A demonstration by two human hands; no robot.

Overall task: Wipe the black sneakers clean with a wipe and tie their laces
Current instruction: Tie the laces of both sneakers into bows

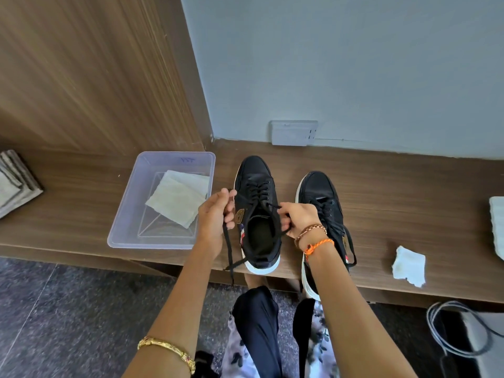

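Two black sneakers with white soles stand side by side on a low wooden shelf (81,197), toes toward the wall. The left sneaker (255,175) is between my hands. My left hand (216,214) grips one black lace end (228,249), which hangs down past the shelf edge. My right hand (297,218) pinches the other lace end above the shoe's opening. The right sneaker (320,188) is partly hidden behind my right wrist, its laces loose. A crumpled white wipe (409,266) lies on the shelf to the right.
A clear plastic tub (128,214) holding a folded white wipe (177,199) sits left of the shoes. Folded cloths (13,181) lie at the far left, a white cloth (497,219) at the right edge. A wall socket (294,132) is behind; cables (458,331) lie lower right.
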